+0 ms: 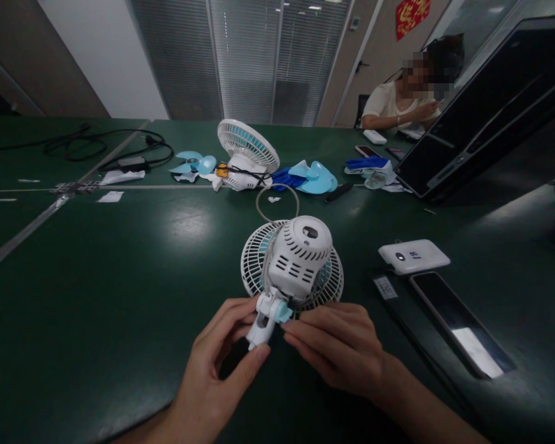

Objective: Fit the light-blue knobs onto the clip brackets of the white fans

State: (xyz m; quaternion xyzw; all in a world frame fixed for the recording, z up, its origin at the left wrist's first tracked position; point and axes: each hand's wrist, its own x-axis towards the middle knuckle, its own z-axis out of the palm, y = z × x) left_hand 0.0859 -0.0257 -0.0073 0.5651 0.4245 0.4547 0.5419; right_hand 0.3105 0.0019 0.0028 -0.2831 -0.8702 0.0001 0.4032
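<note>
A small white fan [300, 259] lies face down on its round grille [253, 262], motor housing up, near the middle of the green table. Light blue blades show through the grille. My left hand [222, 357] pinches the white clamp bracket [262, 330] at the fan's near end, thumb below and fingers behind it. My right hand [340, 345] closes its fingertips around the light blue knob [283, 312] on that bracket's right side. A grey cord [298, 200] loops out beyond the fan.
Farther back lie a second fan [247, 151], blue fan blades [317, 179] and blue-white gloves [370, 166]. To my right are a white device [414, 256], a phone [462, 324] and a black strap [409, 327]. A dark monitor-like panel [490, 111] stands right, near a seated person [393, 102]. Black cables [78, 145] lie left.
</note>
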